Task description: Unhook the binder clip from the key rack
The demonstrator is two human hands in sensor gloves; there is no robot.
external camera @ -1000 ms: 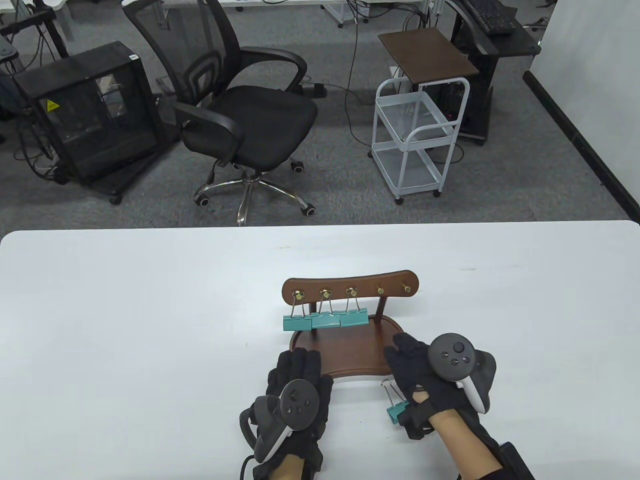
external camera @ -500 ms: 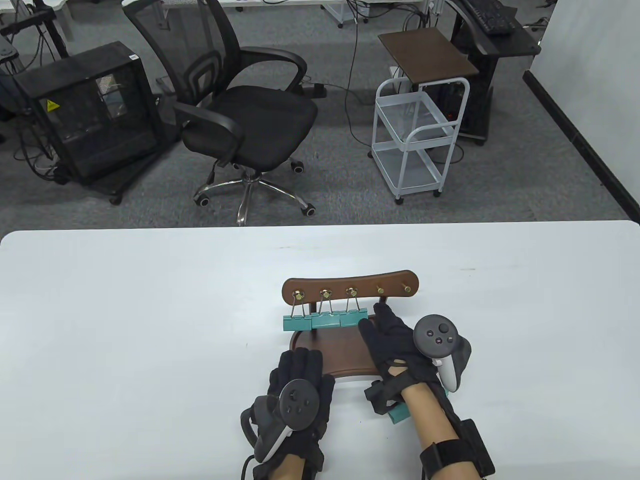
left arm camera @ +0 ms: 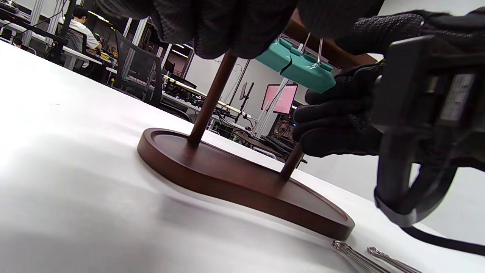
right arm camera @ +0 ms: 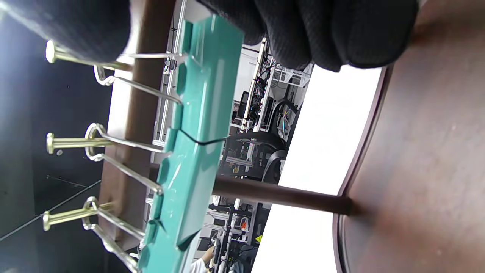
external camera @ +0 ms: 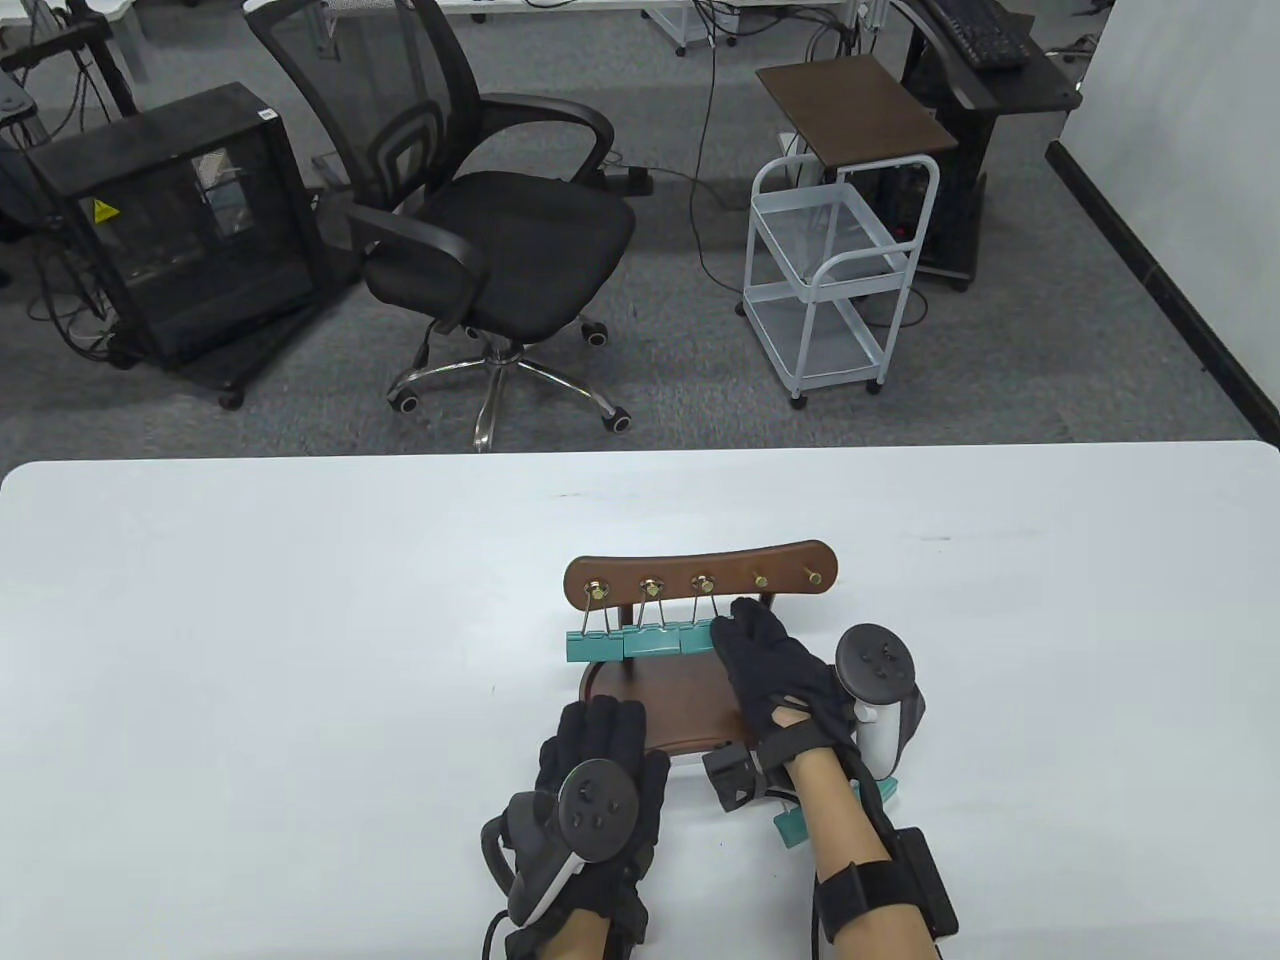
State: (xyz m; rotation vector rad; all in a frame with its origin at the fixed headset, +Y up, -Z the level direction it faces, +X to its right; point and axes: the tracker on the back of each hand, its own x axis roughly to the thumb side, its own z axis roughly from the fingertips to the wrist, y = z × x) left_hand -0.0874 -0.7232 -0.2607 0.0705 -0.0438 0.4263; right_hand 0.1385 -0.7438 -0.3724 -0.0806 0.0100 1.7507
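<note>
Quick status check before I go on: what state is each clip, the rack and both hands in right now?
Key rack: upright on the table, three hooks loaded, two right hooks bare.
Left clip: hanging.
Middle clip: hanging.
Right clip: hanging, right hand's fingers at it; grip unclear.
Loose clip: off the rack, lying on the table under the right forearm.
Left hand: resting on the rack's base, holding nothing.
Right hand: reaching to the right clip.

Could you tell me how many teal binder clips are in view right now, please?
4: three hang side by side on the rack's left hooks; one lies on the table, partly hidden under the right forearm.
</note>
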